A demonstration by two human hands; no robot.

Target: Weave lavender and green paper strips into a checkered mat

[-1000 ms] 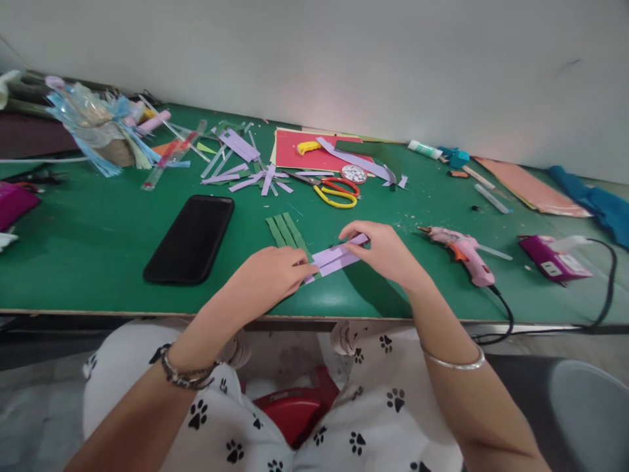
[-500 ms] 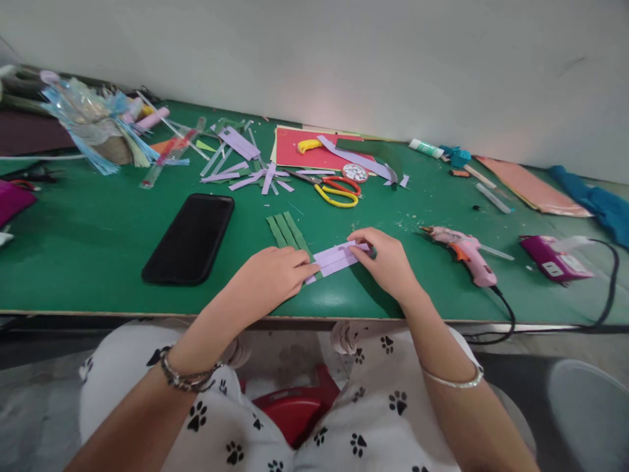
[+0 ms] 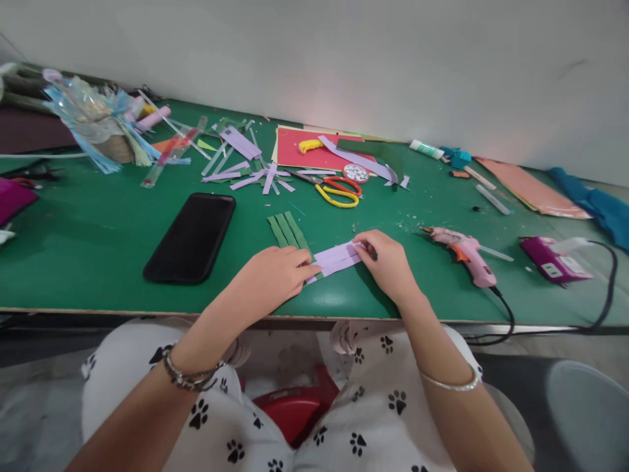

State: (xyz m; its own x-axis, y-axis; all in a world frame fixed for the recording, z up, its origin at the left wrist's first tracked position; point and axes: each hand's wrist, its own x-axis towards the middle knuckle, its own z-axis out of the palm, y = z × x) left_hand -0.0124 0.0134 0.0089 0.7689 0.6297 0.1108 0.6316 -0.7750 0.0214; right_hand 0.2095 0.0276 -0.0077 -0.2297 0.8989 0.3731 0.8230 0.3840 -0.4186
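Note:
Purple paper strips (image 3: 337, 259) lie side by side across green paper strips (image 3: 285, 229) near the front edge of the table. My left hand (image 3: 278, 272) is closed over the spot where the two colours cross, its thumb and fingertips pressing on the paper; part of the crossing is hidden beneath it. At the far end of the purple strips, my right hand (image 3: 384, 262) pinches the upper strip between thumb and fingers. Its fingertips cover that end. Left of my hands a black phone (image 3: 190, 239) lies flat.
A pink glue gun (image 3: 464, 254) lies on the right, its cord running off the front edge beside a purple power block (image 3: 556, 257). Behind my hands are scissors (image 3: 339, 195), purple paper scraps (image 3: 240, 143) and red paper (image 3: 287, 147). A wrapped bundle (image 3: 118, 141) stands back left.
My right hand has shifted slightly right along the purple strips, to their end. The left hand stays pressed in place.

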